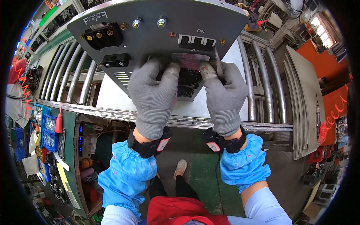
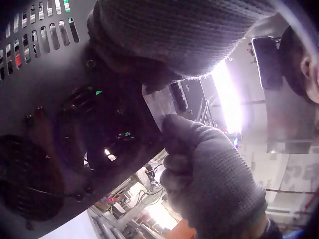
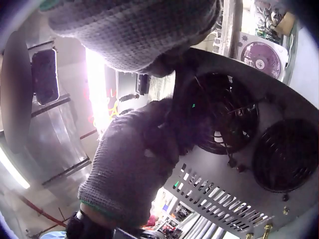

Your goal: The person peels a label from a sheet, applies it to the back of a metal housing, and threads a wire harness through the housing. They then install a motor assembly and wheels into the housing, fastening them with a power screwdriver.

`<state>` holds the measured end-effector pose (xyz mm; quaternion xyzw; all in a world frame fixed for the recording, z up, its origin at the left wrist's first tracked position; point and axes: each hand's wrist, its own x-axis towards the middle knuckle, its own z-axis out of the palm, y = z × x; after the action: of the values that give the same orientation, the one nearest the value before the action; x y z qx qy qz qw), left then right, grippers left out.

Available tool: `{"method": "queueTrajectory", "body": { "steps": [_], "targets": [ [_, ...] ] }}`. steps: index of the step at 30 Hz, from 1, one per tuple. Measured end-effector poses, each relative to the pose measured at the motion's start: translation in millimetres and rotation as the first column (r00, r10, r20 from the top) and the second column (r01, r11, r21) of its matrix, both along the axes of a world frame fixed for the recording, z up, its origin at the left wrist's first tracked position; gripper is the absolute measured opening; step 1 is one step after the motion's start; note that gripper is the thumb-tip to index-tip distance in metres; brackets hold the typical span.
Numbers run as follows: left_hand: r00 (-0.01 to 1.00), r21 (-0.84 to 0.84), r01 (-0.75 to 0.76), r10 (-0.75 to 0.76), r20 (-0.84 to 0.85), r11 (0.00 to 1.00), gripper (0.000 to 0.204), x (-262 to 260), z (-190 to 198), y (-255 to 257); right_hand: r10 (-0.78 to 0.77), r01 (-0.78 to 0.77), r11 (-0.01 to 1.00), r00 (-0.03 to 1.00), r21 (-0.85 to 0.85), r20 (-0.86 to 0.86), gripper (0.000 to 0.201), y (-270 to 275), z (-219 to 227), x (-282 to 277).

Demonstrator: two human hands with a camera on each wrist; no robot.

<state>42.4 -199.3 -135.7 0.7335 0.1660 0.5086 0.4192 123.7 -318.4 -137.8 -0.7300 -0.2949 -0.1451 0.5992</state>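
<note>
A dark grey machine panel (image 1: 150, 35) stands tilted before me, its switch block (image 1: 197, 41) marked ON and OFF. Just below the switch, a small rectangular label (image 1: 190, 60) is stretched between my gloved hands. My left hand (image 1: 153, 84) pinches its left end, thumb in front. At the other end my right hand (image 1: 227, 93) pinches it too. A thin pointed metal piece (image 1: 218, 63) sticks up from the right hand's fingers; its kind is unclear. In the left wrist view, the label (image 2: 159, 104) reaches the right thumb. Dark round fans (image 3: 222, 114) sit under the hands.
The machine rests on a white board (image 1: 116, 95) over a roller conveyor (image 1: 262, 82). To the left, a bench holds blue bins (image 1: 50, 129) of small hardware and a red-handled tool (image 1: 59, 122). Flat boards (image 1: 303, 101) lean at right, near a coiled orange hose (image 1: 333, 120).
</note>
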Motion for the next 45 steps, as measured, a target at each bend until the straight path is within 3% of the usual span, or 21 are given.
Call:
{"method": "queueTrajectory", "body": {
  "steps": [19,23,28,31,32,34,36,37,39,41,43,44,45],
  "targets": [
    [0.997,0.095,-0.074,0.077,-0.028,0.993,0.009,1.5,-2.1,0.6,-0.048,0.048,0.999,0.998,0.007,0.046,0.016,5.2,-10.8,-1.0],
    [0.997,0.049,-0.072,0.073,-0.032,0.996,0.009,1.7,-2.0,-0.7,-0.055,0.055,0.998,0.998,-0.007,0.044,0.015,5.0,-7.7,-3.1],
    [0.98,0.129,-0.177,0.187,-0.07,0.976,0.02,6.2,-5.1,-2.6,-0.065,0.065,0.998,0.998,-0.004,0.019,0.016,5.7,-10.0,-3.9],
    [0.951,-0.058,-0.275,0.263,-0.165,0.96,0.027,5.3,-8.4,-7.3,0.019,-0.007,0.997,0.985,0.073,-0.171,0.015,0.4,-8.0,-6.1],
    [0.979,-0.227,-0.191,0.171,-0.107,0.955,0.026,2.1,-11.5,-8.1,0.001,0.035,0.989,0.971,0.146,-0.239,0.015,-1.9,-6.1,-7.3],
    [0.998,-0.525,0.008,0.025,0.056,0.851,0.026,-8.8,-17.8,-10.4,-0.01,0.121,0.952,0.929,0.281,-0.369,0.015,-6.8,-0.8,-9.1],
    [0.924,-0.75,0.356,-0.088,0.373,0.557,0.022,-16.9,-15.5,-19.7,0.083,0.062,0.957,0.876,0.283,-0.474,0.022,-15.3,2.6,-6.1],
    [0.844,-0.772,0.523,-0.094,0.528,0.361,0.021,-16.7,-12.0,-24.3,0.138,0.007,0.96,0.858,0.28,-0.494,0.026,-17.7,3.1,-3.4],
    [0.714,-0.703,0.697,-0.223,0.663,0.142,0.02,-2.6,-12.9,-28.0,0.27,-0.136,0.954,0.778,0.266,-0.567,0.031,-20.3,0.7,0.6],
    [0.474,-0.545,0.833,-0.381,0.793,-0.098,0.02,17.7,-31.7,-24.1,0.29,-0.158,0.952,0.74,0.262,-0.607,0.036,-21.4,1.3,3.1],
    [0.561,-0.658,0.753,-0.533,0.634,0.01,0.024,32.9,-27.9,-37.9,0.314,-0.169,0.945,0.711,0.28,-0.629,0.036,-25.2,0.6,7.2],
    [0.542,-0.647,0.763,-0.566,0.622,0.02,0.03,34.2,-20.1,-43.6,0.277,-0.103,0.952,0.686,0.287,-0.673,0.038,-22.0,1.9,7.5],
    [0.544,-0.664,0.747,-0.566,0.62,-0.008,0.029,33.0,-19.5,-42.4,0.301,-0.157,0.951,0.666,0.266,-0.683,0.039,-26.3,1.5,10.1]
  ]
}}
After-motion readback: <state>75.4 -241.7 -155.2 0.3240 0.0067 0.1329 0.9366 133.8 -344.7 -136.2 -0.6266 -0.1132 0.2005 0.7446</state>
